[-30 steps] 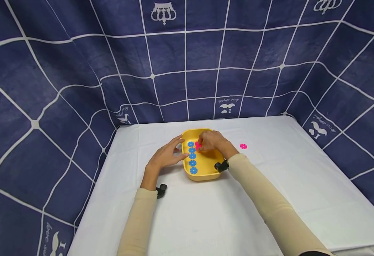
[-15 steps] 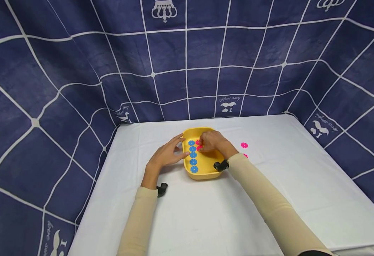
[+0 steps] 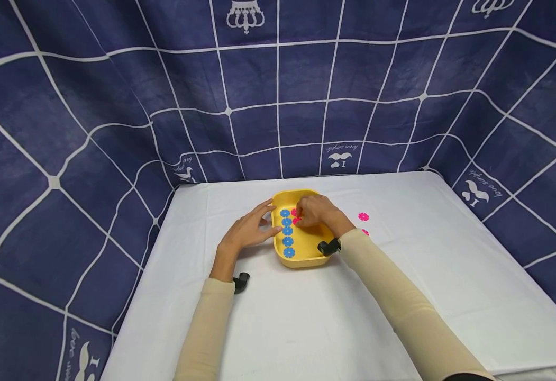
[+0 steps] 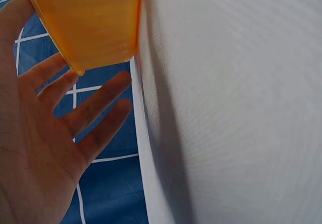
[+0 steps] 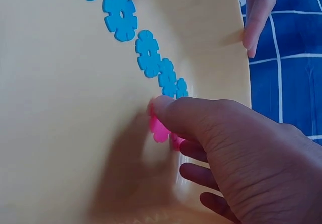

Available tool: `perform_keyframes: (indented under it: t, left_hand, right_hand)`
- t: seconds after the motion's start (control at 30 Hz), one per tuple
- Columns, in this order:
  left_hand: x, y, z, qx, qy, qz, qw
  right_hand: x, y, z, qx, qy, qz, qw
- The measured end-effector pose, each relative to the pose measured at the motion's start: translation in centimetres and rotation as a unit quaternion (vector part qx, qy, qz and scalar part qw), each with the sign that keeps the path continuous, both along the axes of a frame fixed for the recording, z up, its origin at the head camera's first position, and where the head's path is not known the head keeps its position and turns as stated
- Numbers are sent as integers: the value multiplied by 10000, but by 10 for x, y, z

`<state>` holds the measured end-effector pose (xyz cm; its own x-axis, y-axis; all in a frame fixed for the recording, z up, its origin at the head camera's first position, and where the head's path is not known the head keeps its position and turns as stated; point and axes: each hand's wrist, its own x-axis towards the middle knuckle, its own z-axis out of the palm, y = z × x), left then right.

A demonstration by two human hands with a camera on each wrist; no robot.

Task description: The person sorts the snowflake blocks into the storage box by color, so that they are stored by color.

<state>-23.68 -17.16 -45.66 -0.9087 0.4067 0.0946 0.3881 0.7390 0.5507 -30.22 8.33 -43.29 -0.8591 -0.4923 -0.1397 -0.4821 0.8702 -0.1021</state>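
Observation:
A yellow tray [image 3: 306, 263] holds a column of blue flower-shaped plastic discs [image 3: 288, 241] along its left side. Beside the far blue discs lie two pink flower-shaped discs [image 3: 294, 212]. My right hand [image 3: 312, 210] reaches into the tray and pinches the nearer pink disc [image 5: 160, 130]; its thumb tip covers part of that disc, and the index fingertip is hidden. At the left rim, my left hand [image 3: 249, 228] rests with spread fingers, thumb and fingertips touching the edge. In the left wrist view, two fingers of the left hand [image 4: 50, 138] stand apart from the tray wall.
Right of the tray, a loose pink disc [image 3: 363, 216] lies on the white tablecloth [image 3: 278, 317]. Another pink disc [image 3: 365, 232] is partly hidden by the right sleeve. A dark blue curtain with white lines [image 3: 301, 74] surrounds the table's back and sides.
The nearer pink disc under my right hand has shifted slightly toward me, away from the far pink disc. My left hand stays at the rim. The head view has tilted a little.

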Motion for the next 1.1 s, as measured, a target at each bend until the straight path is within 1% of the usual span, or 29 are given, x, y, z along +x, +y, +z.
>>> perform_keyframes:
  t: [0.3, 0.47, 0.6, 0.77, 0.93, 1.1]
  left_hand:
    - [1, 1, 2, 20, 7, -12, 10000]
    - [0, 2, 1, 6, -11, 45, 10000]
    - [0, 2, 0, -17, -66, 104, 9999]
    - [0, 2, -2, -24, -98, 98, 9999]
    - [0, 4, -2, -17, -104, 130, 9999]
    - [0, 4, -1, -50, -132, 144, 9998]
  right_hand:
    - [3, 0, 6, -90, -86, -109, 9999]
    - [4, 1, 12, -251, -16, -155, 9996]
    - [4, 2, 15, -390, 77, -58, 9992]
    - [5, 4, 17, -612, 172, 113, 9979]
    - [6, 4, 23, -704, 469, 314, 9959]
    - [8, 7, 31, -852, 657, 348, 9936]
